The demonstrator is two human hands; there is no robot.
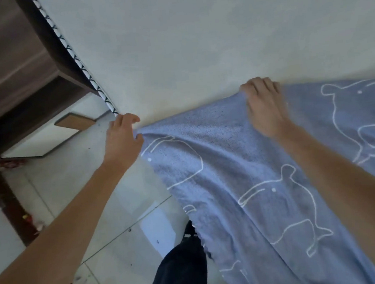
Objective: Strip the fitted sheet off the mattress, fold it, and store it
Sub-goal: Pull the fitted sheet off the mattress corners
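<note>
A blue fitted sheet (241,171) with white whale outlines covers the near right part of the pale mattress (195,39) and hangs over its near edge. My left hand (122,138) pinches the sheet's edge at the mattress corner. My right hand (265,105) grips a bunched fold of the sheet farther right, fingers curled over its far edge. Beyond the hands the mattress surface is bare.
A dark wooden bed frame or cabinet (12,66) stands at the upper left beside the mattress's piped edge (80,63). Pale floor tiles (111,216) lie below. My dark trouser leg (181,269) stands next to the hanging sheet. Small items lie by the left wall (30,219).
</note>
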